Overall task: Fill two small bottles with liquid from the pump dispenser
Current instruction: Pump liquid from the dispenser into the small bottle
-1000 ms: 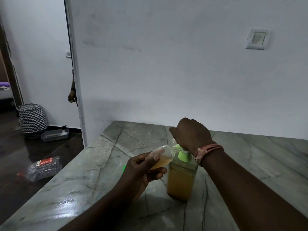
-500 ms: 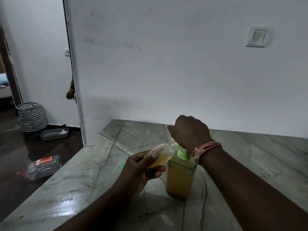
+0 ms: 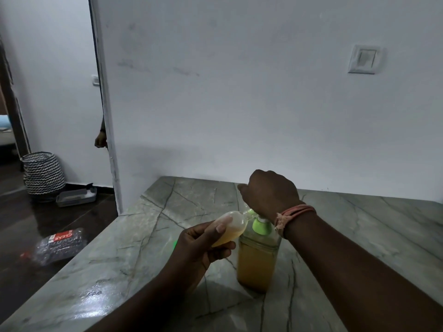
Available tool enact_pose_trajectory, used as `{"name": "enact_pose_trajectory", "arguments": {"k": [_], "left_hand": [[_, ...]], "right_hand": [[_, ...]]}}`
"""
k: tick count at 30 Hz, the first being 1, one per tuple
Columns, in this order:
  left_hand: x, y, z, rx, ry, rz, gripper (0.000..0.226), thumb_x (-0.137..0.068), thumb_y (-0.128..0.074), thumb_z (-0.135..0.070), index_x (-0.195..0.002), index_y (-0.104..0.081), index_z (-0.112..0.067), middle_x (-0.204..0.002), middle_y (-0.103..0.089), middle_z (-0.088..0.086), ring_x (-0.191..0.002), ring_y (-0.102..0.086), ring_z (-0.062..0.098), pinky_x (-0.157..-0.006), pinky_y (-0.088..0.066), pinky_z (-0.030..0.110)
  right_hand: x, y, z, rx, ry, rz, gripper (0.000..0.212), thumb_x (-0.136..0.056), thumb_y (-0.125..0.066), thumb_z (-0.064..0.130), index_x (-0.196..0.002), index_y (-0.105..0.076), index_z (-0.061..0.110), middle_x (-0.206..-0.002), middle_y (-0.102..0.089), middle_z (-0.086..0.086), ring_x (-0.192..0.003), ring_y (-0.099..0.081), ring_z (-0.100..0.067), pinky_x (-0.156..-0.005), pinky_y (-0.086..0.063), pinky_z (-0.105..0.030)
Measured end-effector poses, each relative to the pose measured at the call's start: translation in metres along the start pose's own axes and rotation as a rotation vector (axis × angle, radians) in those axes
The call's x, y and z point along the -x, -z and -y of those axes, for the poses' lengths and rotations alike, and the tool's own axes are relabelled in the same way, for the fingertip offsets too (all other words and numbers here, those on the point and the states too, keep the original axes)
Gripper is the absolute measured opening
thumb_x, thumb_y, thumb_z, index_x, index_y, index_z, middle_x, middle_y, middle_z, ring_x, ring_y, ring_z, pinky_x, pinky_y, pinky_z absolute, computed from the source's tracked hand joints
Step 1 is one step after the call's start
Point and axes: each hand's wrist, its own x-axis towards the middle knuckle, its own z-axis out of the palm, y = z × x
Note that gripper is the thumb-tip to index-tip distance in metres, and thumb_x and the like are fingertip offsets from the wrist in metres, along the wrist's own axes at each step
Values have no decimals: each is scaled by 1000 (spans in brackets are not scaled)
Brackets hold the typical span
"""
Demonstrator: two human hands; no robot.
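Nearest the camera, the left hand (image 3: 203,245) holds a small bottle (image 3: 231,227) tipped on its side, its grip clamped round the bottle's base with the thumb on top and the fingers curled beneath. The tilt looks deliberate — it brings the bottle's mouth up against the green spout of the pump dispenser (image 3: 257,255), so whatever comes out should run straight in. Amber liquid already lies along the bottle's lower side, perhaps half full, so this fill seems well along but not done. Just beyond, the dispenser stands upright on the grey veined bench (image 3: 134,267), its clear body mostly full of the same amber liquid. The right hand (image 3: 269,194) sits closed over the pump head from above, wrist bent down and a pink thread band at the wrist — a posture suited to pressing the plunger, though what the fingers clasp beneath is hidden. A faint green glint on the bench behind the left hand may be a cap or the second bottle; it is too small to tell. Behind the bench rises a plain white wall (image 3: 239,104).
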Motion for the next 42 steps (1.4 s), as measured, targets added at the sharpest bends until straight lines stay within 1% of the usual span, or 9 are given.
{"name": "enact_pose_trajectory", "arguments": {"k": [3,8,13,16,19,28,34,39,42], "left_hand": [[0,2,0,26,-4,14,47,-76,-81,-36,-116,-76,-12,-104,-76,12,-85,-73,26,-70,-57,28],[-2,2,2,17,-6,13,50,-77,-81,-34,-119,-73,-9,-107,-75,13,-84,-72,26,-70,-56,28],[1,0,0,8,-10,17,52,-74,-82,-36,-119,-74,-11,-106,-75,12,-79,-71,23,-66,-56,27],[1,0,-1,10,-11,12,49,-72,-82,-36,-115,-76,-13,-102,-76,13,-75,-70,22,-63,-55,26],[-1,1,-1,1,-12,25,48,-74,-81,-35,-116,-76,-12,-103,-76,12,-75,-70,22,-63,-55,26],[2,-1,-1,-5,-24,31,43,-79,-79,-32,-118,-75,-13,-103,-76,12,-75,-70,22,-64,-55,27],[-1,3,0,7,-23,27,50,-76,-82,-34,-118,-74,-9,-105,-75,17,-75,-70,24,-64,-56,28],[1,2,-1,-14,-21,31,45,-80,-81,-32,-120,-74,-11,-107,-75,12,-76,-70,22,-65,-55,27],[1,0,-1,-3,-23,28,49,-76,-82,-35,-118,-75,-11,-104,-75,15,-76,-70,23,-64,-55,28]], "right_hand": [[-1,-3,0,12,0,-26,40,-83,-50,49,-57,-36,21,-58,-36,5,-62,-46,-25,-60,-36,-30],[2,-9,-3,-51,-28,-40,38,-83,-49,45,-56,-41,19,-56,-44,3,-53,-44,-21,-52,-31,-27],[-2,-1,0,28,13,9,37,-82,-52,44,-57,-37,21,-58,-36,5,-62,-47,-25,-59,-36,-29],[-6,-2,1,49,17,10,36,-80,-54,43,-57,-38,20,-57,-37,5,-60,-46,-24,-57,-34,-28],[-4,-10,-1,-29,-37,-19,36,-80,-53,46,-57,-42,19,-57,-43,4,-55,-44,-21,-53,-32,-28],[-3,1,1,2,-15,33,39,-82,-52,49,-58,-39,20,-59,-40,4,-62,-48,-26,-59,-36,-29],[2,-11,-6,-183,-95,41,39,-78,-51,50,-57,-46,18,-63,-57,-2,-66,-58,-28,-59,-43,-30],[0,-6,-2,-40,-38,10,36,-79,-54,45,-57,-42,19,-58,-43,4,-56,-46,-23,-55,-35,-28],[-3,-2,1,30,-4,7,36,-80,-55,43,-57,-40,20,-57,-39,5,-55,-43,-22,-56,-35,-28]]}}
